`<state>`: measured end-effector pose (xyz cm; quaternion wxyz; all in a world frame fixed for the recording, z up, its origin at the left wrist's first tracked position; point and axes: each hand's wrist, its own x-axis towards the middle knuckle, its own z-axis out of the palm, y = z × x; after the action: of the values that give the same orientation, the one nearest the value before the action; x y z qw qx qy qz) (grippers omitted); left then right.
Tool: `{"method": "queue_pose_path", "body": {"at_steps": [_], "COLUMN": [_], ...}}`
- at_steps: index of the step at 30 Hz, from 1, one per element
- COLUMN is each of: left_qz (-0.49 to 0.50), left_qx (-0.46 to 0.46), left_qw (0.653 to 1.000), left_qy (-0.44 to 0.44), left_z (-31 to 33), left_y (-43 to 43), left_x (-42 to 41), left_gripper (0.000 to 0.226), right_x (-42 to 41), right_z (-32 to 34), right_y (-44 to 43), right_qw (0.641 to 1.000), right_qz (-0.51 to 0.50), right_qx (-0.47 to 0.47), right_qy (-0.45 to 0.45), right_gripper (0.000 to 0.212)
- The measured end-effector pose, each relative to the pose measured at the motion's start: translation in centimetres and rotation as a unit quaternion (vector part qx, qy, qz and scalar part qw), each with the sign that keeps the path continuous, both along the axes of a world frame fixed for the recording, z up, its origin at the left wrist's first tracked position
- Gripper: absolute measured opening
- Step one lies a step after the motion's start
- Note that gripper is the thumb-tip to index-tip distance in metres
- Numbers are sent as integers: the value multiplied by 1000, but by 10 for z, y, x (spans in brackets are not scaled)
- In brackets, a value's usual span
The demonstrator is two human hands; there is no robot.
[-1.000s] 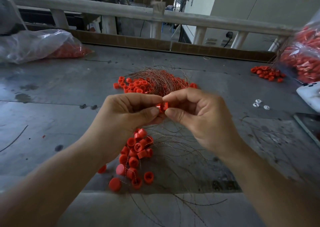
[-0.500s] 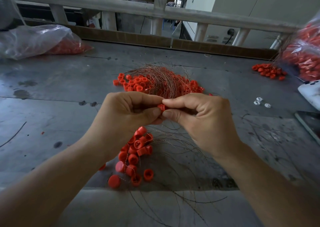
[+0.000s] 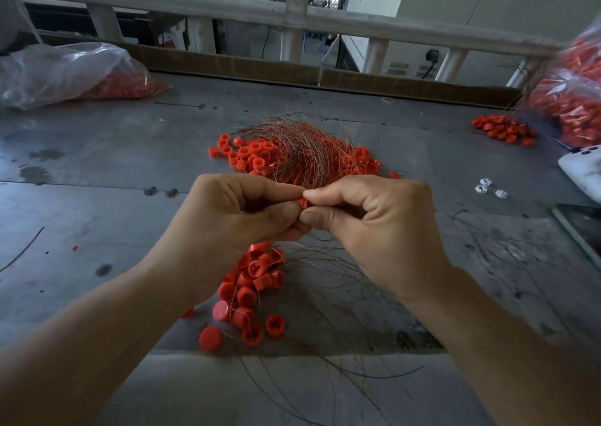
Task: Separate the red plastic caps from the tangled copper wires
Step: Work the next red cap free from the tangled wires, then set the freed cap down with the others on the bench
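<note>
The fingertips [image 3: 310, 194] of both hands are meeting on one small red plastic cap [image 3: 302, 202]; the right hand [image 3: 374, 227] is pinching it between thumb and forefinger, while the left hand [image 3: 234, 217] is closing thumb and forefinger against its other side, other fingers curled; whether a wire is caught there too I cannot tell. A second ago more of the cap was showing between the fingers; now they are covering nearly all of it, which suggests the pull-apart is under way rather than finished. Beneath the hands, near the front edge of the grey metal tabletop [image 3: 97, 198], a loose cluster of red caps [image 3: 250, 292] is lying beside thin stray copper wires [image 3: 328, 282]; beyond the hands, around the tabletop's middle, the tangled bundle of copper wires [image 3: 302, 146] is sitting over more red caps, so much work is remaining. At the back left corner a clear plastic bag [image 3: 65, 71] is holding red caps; at the right edge another clear bag [image 3: 572, 100] is bulging with them, some spilling out beside it.
</note>
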<state>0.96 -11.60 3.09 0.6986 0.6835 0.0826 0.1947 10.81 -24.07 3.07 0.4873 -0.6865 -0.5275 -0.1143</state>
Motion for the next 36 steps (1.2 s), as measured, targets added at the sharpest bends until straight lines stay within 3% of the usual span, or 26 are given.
{"method": "queue_pose_path", "body": {"at_steps": [13,17,19,22,24,27,29,36], "left_qz": [-66,-126,-149,-152,-134,-87,-66,-92], "left_qx": [-38,-66,-88,-112,-86,71,125,105], "left_qw": [997,990,984,982,987,993,989,988], "left_qy": [15,24,30,13,-11,-35,-38,-60], "left_z": [1,3,3,1,1,0,-1,-4], "left_y": [8,14,16,13,8,0,-3,-3], "left_x": [0,-2,-3,-2,-3,-5,-5,-9], "left_gripper": [25,51,64,63,63,65,58,55], "right_x": [7,9,9,7,6,5,5,-2], "right_z": [4,8,10,11,11,9,9,8], "right_y": [-1,-3,-3,-3,-3,-4,-4,-4], "right_qw": [998,989,984,984,987,989,989,987], "right_qz": [52,92,116,115,101,88,84,102], "right_qx": [-32,-96,-123,-128,-117,-112,-118,-118], "right_qy": [29,65,53,49,34,23,15,29], "right_gripper": [22,35,29,20,15,8,8,1]}}
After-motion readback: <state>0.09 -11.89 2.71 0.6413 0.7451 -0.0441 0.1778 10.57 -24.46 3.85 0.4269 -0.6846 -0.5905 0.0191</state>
